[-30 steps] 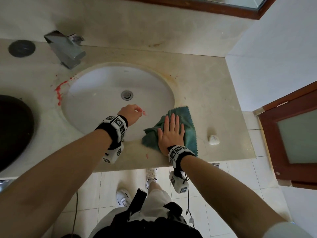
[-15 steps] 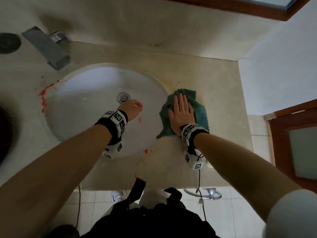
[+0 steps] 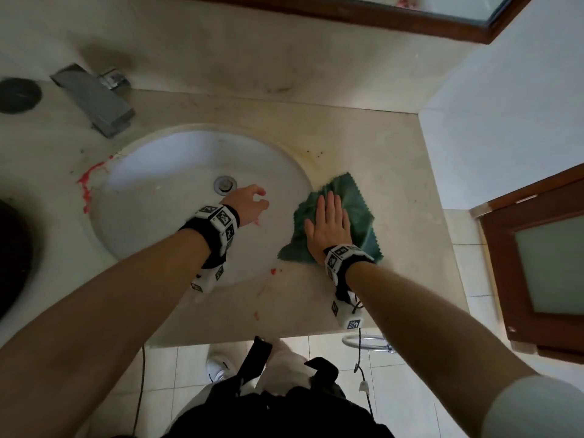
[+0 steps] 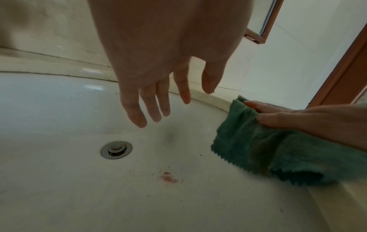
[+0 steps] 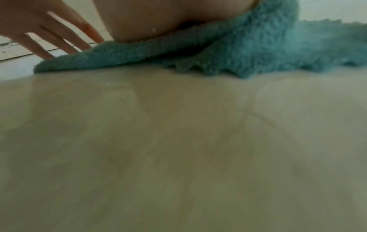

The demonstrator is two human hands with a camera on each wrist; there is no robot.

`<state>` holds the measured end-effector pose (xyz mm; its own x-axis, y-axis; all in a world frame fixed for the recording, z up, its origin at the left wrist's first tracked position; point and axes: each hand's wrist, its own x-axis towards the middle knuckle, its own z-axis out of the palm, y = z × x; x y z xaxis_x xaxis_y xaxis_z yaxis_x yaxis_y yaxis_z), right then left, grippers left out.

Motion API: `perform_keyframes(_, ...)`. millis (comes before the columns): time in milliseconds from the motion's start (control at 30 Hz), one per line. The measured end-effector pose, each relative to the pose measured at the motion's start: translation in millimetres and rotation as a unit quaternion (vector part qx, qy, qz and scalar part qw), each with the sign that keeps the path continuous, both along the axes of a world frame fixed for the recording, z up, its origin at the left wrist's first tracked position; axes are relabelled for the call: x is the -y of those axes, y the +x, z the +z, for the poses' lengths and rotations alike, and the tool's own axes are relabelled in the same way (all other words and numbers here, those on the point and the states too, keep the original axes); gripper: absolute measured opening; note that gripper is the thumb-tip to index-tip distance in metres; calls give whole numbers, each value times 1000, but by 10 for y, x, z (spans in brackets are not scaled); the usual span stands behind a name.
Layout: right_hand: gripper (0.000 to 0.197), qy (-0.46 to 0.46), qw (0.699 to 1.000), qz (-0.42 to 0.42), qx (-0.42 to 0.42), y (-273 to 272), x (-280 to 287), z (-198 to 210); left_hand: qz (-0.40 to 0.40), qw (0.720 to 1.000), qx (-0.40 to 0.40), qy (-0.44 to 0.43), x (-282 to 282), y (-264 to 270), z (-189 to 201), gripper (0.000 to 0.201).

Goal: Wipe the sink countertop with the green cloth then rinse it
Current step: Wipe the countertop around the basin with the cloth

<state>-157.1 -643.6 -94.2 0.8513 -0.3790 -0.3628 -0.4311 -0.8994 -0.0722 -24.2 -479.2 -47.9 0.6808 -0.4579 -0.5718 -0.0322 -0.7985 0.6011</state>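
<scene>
Right hand (image 3: 328, 227) flat, fingers straight and together, pressing the cloth (image 3: 357, 213) on the tabletop (image 3: 395, 273) just right of the sink (image 3: 164, 197); cloth's left edge hangs over the basin rim. Left hand (image 3: 248, 205) hovers over the basin, fingers loosely spread, holding nothing. Wiping step: best to keep the palm flat, push in overlapping strokes, then hit the red spots (image 3: 272, 271) near the front edge. Beige stone top, stained. Farther: red smear (image 3: 87, 181) left of the sink, faucet (image 3: 94, 99), wall, mirror frame (image 3: 347, 14). Door (image 3: 537, 263) right.
</scene>
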Motion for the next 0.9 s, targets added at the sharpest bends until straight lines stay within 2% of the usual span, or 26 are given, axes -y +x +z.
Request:
perform_keyframes(167,65,10,999,-31,-6,-271,-258,-13,-2,1000,14,13,-50,-31,59,43)
perform_keyframes(367,66,8,1000,-23,1,-101,-107,-11,15,999,38,31,-48,148,30,44)
perform_keyframes(633,67,-2,1000,-9,-6,528,346,-11,31,996,38,76,79,548,-138,40)
perform_keyframes(767,69,-17,999,38,2,914,553,-25,32,995,17,96,117,731,-236,37)
perform_keyframes(900,70,-11,998,69,5,1260,607,-39,45,994,7,102,102,863,-300,23)
